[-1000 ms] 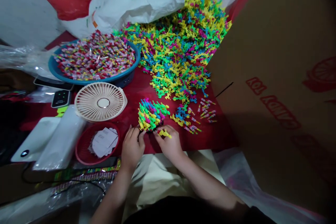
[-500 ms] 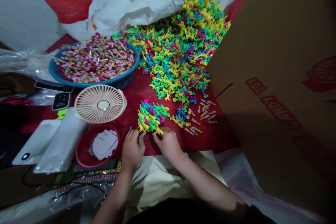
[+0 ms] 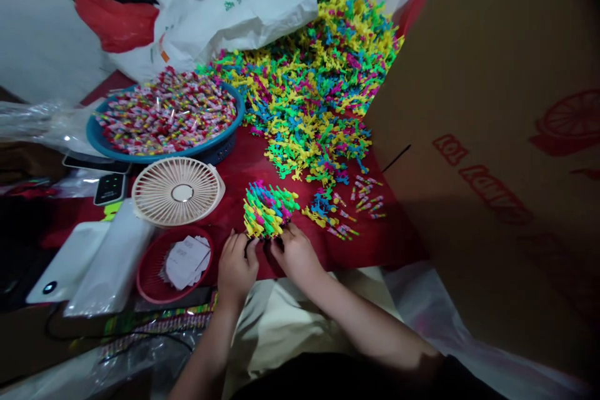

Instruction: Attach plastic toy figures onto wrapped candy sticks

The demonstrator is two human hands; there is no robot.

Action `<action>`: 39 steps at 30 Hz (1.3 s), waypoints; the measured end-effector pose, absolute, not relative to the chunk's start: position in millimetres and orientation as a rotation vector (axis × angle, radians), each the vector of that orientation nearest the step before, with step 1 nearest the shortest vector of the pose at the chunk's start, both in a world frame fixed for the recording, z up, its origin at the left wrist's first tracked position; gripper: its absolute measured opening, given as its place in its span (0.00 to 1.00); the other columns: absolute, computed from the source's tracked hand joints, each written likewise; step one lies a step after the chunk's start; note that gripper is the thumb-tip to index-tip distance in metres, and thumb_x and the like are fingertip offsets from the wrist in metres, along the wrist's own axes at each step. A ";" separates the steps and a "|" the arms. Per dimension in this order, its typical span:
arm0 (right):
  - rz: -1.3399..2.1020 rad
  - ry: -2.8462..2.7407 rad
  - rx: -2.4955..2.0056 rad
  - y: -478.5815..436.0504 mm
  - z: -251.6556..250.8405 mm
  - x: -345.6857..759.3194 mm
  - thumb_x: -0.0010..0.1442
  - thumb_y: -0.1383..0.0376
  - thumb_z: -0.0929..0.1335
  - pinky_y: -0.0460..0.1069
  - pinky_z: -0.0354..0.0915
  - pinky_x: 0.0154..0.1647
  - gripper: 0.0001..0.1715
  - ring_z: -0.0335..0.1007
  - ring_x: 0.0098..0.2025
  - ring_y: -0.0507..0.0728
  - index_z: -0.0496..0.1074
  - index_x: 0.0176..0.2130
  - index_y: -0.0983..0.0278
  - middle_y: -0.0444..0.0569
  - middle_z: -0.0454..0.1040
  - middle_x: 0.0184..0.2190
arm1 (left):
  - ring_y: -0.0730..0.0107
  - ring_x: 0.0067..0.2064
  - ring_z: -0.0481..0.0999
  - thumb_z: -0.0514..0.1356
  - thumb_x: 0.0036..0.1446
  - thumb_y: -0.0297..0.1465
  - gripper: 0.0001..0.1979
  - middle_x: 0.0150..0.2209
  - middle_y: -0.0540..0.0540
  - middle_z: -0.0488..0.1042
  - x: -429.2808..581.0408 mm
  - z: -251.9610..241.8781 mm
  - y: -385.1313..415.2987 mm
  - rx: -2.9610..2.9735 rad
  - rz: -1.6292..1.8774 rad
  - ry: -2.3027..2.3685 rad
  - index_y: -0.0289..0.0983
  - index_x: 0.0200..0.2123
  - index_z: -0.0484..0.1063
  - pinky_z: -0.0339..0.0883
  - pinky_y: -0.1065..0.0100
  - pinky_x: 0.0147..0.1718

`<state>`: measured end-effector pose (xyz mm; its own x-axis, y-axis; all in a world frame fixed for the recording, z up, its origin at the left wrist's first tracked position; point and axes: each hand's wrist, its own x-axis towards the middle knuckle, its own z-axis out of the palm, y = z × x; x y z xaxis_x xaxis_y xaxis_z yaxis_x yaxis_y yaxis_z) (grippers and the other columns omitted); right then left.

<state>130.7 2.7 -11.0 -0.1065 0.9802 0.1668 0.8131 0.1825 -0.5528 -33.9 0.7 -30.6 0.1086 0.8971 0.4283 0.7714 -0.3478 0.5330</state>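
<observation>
My left hand [image 3: 237,269] and right hand [image 3: 295,256] sit with fingers pressed close at the base of the bundle of plastic toy figures [image 3: 267,209], though I can't tell exactly what they pinch. A loose grip could spill it across the red tabletop [image 3: 234,212]. A heap of toys [image 3: 300,119] lies ahead, beside a cardboard box [image 3: 492,200], with a small fan [image 3: 175,192] on my left.

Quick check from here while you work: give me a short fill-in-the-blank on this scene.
1. The left hand and right hand both touch a bunch of ____ plastic figures.
2. Wrapped sweets fill a round ____ basin.
3. Of the two hands, the ____ one is nearer the desk fan.
4. Slips of paper lie in a ____ basket.

multicoloured; blue; left; red
</observation>
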 end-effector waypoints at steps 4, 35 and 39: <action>0.550 -1.959 -1.636 2.1 0.3 140.2 0.63 0.73 0.71 0.52 0.74 0.47 0.07 0.79 0.43 0.61 0.79 0.41 0.66 0.58 0.80 0.43 | 0.54 0.41 0.76 0.56 0.71 0.30 0.08 0.35 0.45 0.74 -34.1 -30.2 0.9 2.186 1.074 1.700 0.43 0.35 0.66 0.72 0.56 0.45; 1.051 -1.104 -1.112 16.7 -38.8 158.0 0.60 0.59 0.74 0.49 0.74 0.35 0.14 0.78 0.31 0.55 0.67 0.41 0.59 0.43 0.76 0.30 | 0.54 0.38 0.75 0.57 0.68 0.28 0.05 0.34 0.45 0.73 -36.2 -28.9 5.4 2.325 1.057 1.743 0.43 0.38 0.67 0.69 0.57 0.39; 0.944 -1.136 -1.217 13.9 -37.0 155.2 0.61 0.58 0.73 0.48 0.73 0.33 0.12 0.78 0.29 0.56 0.66 0.34 0.58 0.44 0.75 0.27 | 0.53 0.39 0.75 0.56 0.69 0.29 0.05 0.35 0.44 0.73 -36.6 -31.0 4.7 2.305 1.014 1.770 0.43 0.38 0.67 0.69 0.56 0.40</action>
